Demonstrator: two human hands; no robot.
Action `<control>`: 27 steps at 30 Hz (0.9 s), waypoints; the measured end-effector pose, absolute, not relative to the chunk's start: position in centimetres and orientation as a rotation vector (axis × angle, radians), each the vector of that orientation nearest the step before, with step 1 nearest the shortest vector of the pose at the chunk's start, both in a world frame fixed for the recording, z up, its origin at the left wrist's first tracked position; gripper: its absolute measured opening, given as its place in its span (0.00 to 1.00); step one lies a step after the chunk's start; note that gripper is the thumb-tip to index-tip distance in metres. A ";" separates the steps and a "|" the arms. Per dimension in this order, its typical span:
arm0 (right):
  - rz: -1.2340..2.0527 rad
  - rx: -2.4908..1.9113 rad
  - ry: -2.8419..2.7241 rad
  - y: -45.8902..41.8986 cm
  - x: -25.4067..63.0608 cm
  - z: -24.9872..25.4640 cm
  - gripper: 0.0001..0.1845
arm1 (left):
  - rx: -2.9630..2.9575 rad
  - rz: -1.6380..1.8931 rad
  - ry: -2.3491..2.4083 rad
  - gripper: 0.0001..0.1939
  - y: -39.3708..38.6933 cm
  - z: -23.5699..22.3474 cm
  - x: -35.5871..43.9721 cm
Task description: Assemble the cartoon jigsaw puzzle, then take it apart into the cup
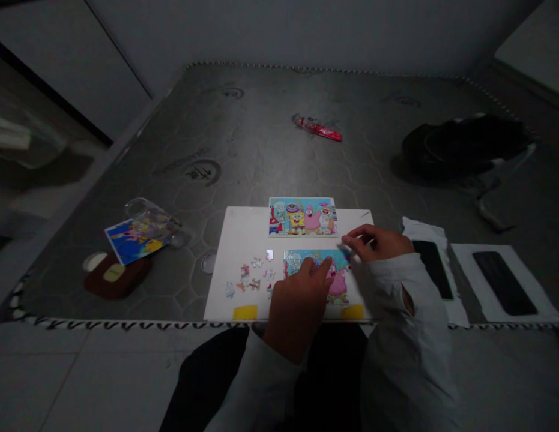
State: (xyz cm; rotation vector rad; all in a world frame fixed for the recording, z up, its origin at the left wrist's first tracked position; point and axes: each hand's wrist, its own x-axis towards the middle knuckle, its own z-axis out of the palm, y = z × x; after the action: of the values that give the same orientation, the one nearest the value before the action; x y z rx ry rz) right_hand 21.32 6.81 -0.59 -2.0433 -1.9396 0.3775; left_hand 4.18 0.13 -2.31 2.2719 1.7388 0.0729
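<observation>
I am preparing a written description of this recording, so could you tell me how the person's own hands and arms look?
The left hand and right hand are bare, without gloves. The left sleeve and right sleeve are long and pale, greyish in this dim light. The right one has an open slit near the wrist.

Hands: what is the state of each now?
Left hand: over colourful rectangular jigsaw; holding cannot be told.
Right hand: near its top-right corner; holding cannot be told.
</observation>
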 end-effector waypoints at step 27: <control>0.450 -2.088 -1.922 6.6 21.6 -0.8 0.12 | 1.906 0.135 2.072 0.12 0.7 2.2 -4.3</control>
State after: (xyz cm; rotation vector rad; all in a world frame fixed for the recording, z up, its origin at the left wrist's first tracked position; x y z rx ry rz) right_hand 21.59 6.63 -0.84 -2.0879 -1.9219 0.4504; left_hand -4.25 0.67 2.19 1.9060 2.0721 0.1352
